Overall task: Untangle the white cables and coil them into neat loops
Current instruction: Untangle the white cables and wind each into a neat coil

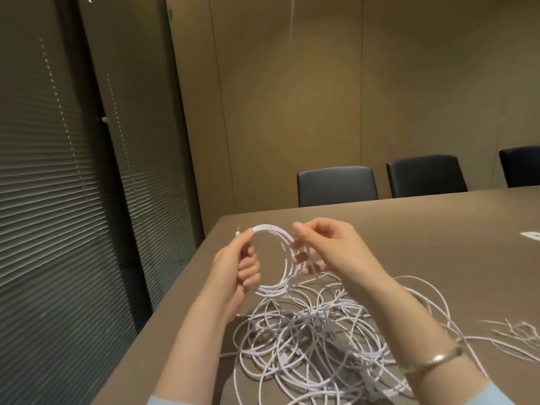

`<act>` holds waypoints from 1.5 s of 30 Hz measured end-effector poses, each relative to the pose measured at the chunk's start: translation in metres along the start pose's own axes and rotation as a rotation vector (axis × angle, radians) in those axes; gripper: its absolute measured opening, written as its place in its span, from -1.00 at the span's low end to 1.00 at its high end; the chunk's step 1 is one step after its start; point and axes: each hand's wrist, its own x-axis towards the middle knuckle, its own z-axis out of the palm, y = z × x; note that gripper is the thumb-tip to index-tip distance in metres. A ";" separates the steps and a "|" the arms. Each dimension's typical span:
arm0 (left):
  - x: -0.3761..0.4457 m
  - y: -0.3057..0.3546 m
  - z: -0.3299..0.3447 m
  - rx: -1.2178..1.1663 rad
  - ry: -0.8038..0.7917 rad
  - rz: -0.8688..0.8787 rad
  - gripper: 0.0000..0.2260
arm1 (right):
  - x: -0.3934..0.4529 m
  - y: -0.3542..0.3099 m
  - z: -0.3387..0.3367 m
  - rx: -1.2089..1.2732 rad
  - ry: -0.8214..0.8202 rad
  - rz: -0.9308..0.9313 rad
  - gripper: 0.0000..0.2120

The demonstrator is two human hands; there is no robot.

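A coil of white cable (285, 252), wound in several turns, is held up above the brown table (409, 229). My left hand (233, 267) grips the coil's left side, with a cable end sticking up past the thumb. My right hand (324, 247) pinches the coil's right side between thumb and fingers. Below both hands a big tangle of white cables (315, 346) lies spread on the table, and strands run from it up toward the coil.
More loose cable ends (514, 331) trail off at the right edge. Black chairs (336, 185) stand along the table's far side. A small white object (530, 234) lies at far right. The table's left edge drops beside dark blinds (58, 200).
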 end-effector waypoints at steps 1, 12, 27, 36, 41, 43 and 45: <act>-0.004 -0.002 0.007 0.052 -0.049 -0.006 -0.65 | 0.001 0.000 0.002 -0.003 -0.022 -0.008 -0.78; -0.013 -0.017 0.033 0.245 -0.303 -0.006 -0.63 | 0.003 0.009 -0.005 -0.120 -0.206 -0.040 -0.80; 0.005 0.004 -0.016 -0.345 -0.098 -0.062 -0.54 | 0.008 0.044 -0.051 -0.384 -0.731 0.374 -0.67; 0.006 0.022 -0.062 -0.536 -0.166 -0.044 -0.63 | 0.013 0.063 -0.082 -0.322 -0.714 0.537 -0.88; 0.005 0.019 -0.058 -0.407 -0.306 -0.123 -0.51 | 0.013 0.051 -0.081 -0.281 -0.492 0.379 -0.48; 0.004 0.015 -0.046 -0.351 -0.380 -0.183 -0.51 | 0.011 0.044 -0.060 -0.284 -0.404 0.330 -0.40; 0.002 0.010 -0.030 -0.300 -0.436 -0.249 -0.53 | 0.009 0.041 -0.037 -0.229 -0.399 0.267 -0.24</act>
